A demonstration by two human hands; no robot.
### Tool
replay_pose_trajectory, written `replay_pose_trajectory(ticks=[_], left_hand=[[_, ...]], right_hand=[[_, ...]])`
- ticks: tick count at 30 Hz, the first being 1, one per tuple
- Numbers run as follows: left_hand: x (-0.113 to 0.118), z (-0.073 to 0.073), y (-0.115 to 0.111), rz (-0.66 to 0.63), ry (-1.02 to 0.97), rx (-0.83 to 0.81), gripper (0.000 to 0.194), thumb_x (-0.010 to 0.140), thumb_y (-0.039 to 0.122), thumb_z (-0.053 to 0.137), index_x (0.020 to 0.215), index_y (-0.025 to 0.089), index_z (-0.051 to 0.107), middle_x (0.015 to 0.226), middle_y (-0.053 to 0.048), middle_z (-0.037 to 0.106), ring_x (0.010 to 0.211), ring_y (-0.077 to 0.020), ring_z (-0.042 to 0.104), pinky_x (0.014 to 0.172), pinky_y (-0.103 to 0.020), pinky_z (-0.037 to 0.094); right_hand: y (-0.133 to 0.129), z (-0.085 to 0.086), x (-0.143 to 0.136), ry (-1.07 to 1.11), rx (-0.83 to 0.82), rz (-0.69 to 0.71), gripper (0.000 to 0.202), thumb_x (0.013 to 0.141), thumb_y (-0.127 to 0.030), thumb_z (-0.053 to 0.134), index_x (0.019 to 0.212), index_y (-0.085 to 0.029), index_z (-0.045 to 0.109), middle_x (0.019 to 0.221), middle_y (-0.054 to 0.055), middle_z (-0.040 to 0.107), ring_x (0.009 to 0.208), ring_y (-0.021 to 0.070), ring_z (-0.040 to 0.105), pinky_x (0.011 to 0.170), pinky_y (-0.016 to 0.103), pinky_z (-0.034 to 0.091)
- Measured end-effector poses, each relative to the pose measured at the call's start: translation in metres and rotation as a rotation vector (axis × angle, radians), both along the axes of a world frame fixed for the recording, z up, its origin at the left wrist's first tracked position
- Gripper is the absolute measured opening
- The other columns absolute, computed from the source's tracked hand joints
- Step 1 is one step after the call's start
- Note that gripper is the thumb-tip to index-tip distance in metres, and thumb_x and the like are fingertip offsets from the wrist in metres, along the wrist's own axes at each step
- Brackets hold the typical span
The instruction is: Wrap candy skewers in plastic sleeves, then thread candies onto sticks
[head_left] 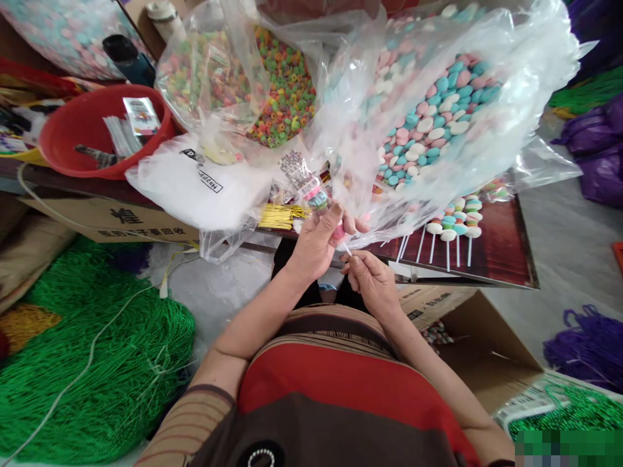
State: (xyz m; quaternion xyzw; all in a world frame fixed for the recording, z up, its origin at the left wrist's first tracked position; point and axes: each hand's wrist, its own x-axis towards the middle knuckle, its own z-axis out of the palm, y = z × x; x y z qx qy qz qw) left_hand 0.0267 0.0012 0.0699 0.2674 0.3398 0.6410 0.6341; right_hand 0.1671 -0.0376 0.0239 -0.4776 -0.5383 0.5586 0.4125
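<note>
The left hand [316, 243] curls its fingers closed around a wrapped candy stick [318, 200] at the near edge of the table [509, 237], while the right hand [372, 279] pinches its white shaft [347, 249] between thumb and finger — a split grip that likely keeps it steady. Finished-looking skewers [457, 220] lie on the dark red top, shafts toward the person, probably for easy pickup — just beside a bag of pastel candies [433, 123]. Green cords [97, 370] heap on the grey floor [596, 240].

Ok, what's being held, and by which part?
A bagged candy skewer: the left hand grips its candy end, the right hand pinches its white stick.
</note>
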Motion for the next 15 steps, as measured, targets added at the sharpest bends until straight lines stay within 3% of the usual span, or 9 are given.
replay_pose_trajectory(ticks=[4, 6, 9, 12, 15], left_hand=[[0.003, -0.021, -0.008, -0.224, 0.079, -0.020, 0.050, 0.073, 0.065, 0.084, 0.081, 0.020, 0.063, 0.072, 0.001, 0.068, 0.062, -0.0130, 0.064, 0.057, -0.026, 0.049], [0.000, -0.022, -0.008, -0.283, 0.047, -0.012, 0.058, 0.065, 0.066, 0.089, 0.096, 0.021, 0.068, 0.085, -0.002, 0.074, 0.070, -0.0149, 0.068, 0.060, -0.026, 0.049], [-0.010, -0.011, -0.001, -0.173, -0.034, 0.062, 0.067, 0.063, 0.064, 0.092, 0.112, 0.025, 0.069, 0.094, -0.002, 0.076, 0.095, -0.0194, 0.074, 0.082, -0.030, 0.056], [-0.018, 0.004, 0.006, -0.013, -0.068, 0.068, 0.041, 0.077, 0.051, 0.087, 0.104, 0.024, 0.070, 0.073, 0.003, 0.069, 0.089, -0.0181, 0.075, 0.091, -0.033, 0.056], [-0.017, 0.008, 0.007, 0.052, -0.085, 0.016, 0.022, 0.088, 0.041, 0.079, 0.096, 0.024, 0.069, 0.065, 0.005, 0.061, 0.082, -0.0168, 0.074, 0.090, -0.034, 0.057]], right_hand=[[0.001, 0.004, -0.002, 0.067, -0.029, 0.002, 0.046, 0.094, -0.069, 0.060, 0.088, -0.024, 0.069, 0.044, -0.007, 0.044, 0.054, 0.0150, 0.055, 0.055, 0.027, 0.045], [0.003, 0.004, -0.001, 0.097, -0.040, -0.023, 0.045, 0.093, -0.068, 0.062, 0.089, -0.024, 0.069, 0.043, -0.008, 0.043, 0.054, 0.0145, 0.055, 0.055, 0.026, 0.045], [0.005, 0.004, 0.001, 0.117, -0.054, -0.020, 0.043, 0.091, -0.065, 0.067, 0.089, -0.022, 0.071, 0.044, -0.009, 0.043, 0.048, 0.0109, 0.047, 0.053, 0.025, 0.044], [0.005, 0.004, 0.003, 0.093, -0.085, 0.034, 0.044, 0.089, -0.064, 0.069, 0.098, -0.022, 0.073, 0.052, -0.008, 0.052, 0.047, 0.0097, 0.046, 0.049, 0.025, 0.040], [0.003, 0.007, 0.003, 0.055, -0.076, 0.095, 0.042, 0.091, -0.062, 0.067, 0.100, -0.021, 0.072, 0.062, -0.004, 0.063, 0.049, 0.0096, 0.051, 0.051, 0.025, 0.043]])
